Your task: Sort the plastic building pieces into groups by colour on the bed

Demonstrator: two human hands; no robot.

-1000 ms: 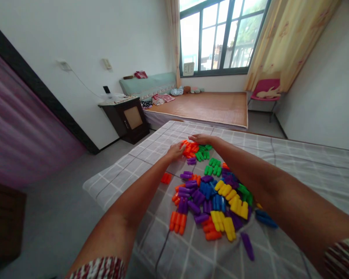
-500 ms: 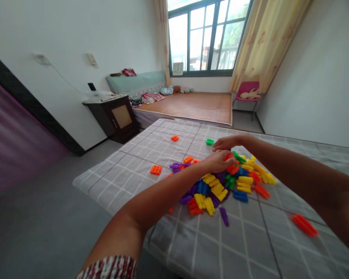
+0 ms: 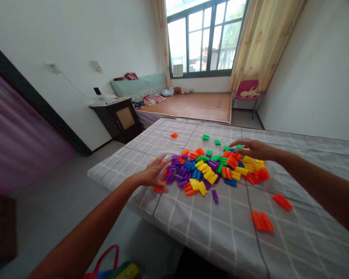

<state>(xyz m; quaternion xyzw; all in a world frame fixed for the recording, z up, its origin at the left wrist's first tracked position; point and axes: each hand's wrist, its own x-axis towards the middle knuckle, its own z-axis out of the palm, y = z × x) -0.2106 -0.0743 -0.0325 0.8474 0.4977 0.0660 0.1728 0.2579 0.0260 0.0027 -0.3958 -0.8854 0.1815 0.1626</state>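
Note:
A spread pile of small plastic building pieces in purple, blue, yellow, green and orange lies on a grey checked cloth [image 3: 192, 224]. At its left edge my left hand [image 3: 152, 172] curves with fingers apart, beside the purple pieces [image 3: 177, 170] and touching or nearly touching some orange ones. My right hand [image 3: 253, 148] reaches over the far right of the pile, fingers spread above green and yellow pieces [image 3: 251, 162]. Nothing shows in either palm. Loose orange pieces [image 3: 262, 221] lie nearer me on the right, and a single purple piece [image 3: 215, 196] sits in front of the pile.
Green pieces [image 3: 206, 137] and an orange piece [image 3: 174, 135] lie apart toward the far edge. Below the near edge, a bag with a red handle [image 3: 107, 254] is on the floor. Behind stand a dark cabinet [image 3: 125, 120], a bed [image 3: 197, 104] and a pink chair [image 3: 247, 89].
My hands have moved apart: the left swept from the pile's middle to its left edge, the right shifted rightward. The pile is wider, and more orange pieces lie at the near right.

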